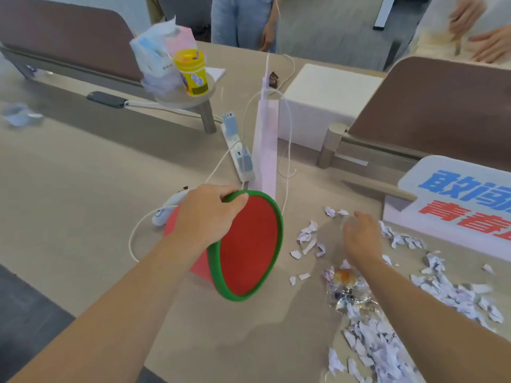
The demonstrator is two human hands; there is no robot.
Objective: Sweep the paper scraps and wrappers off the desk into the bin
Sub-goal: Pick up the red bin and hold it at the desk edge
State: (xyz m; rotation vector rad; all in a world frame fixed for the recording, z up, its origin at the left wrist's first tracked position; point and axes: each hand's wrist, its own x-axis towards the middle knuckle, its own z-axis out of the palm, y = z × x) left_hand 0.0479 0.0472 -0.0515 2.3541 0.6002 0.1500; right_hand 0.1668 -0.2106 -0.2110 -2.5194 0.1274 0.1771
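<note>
On the smooth beige desk (83, 205), seen from the head camera, the left hand (206, 217) clasps the green rim of a round red bin (249, 247), tipped on its side with its mouth towards the litter. The right hand (362, 236), blurred, hovers with fingers loosely spread, holding nothing, over torn white paper scraps (367, 346) strewn to the right. A crinkled clear wrapper (345, 291) lies among them, just beside the wrist. A glossy lettered sign (456, 200) stands behind
</note>
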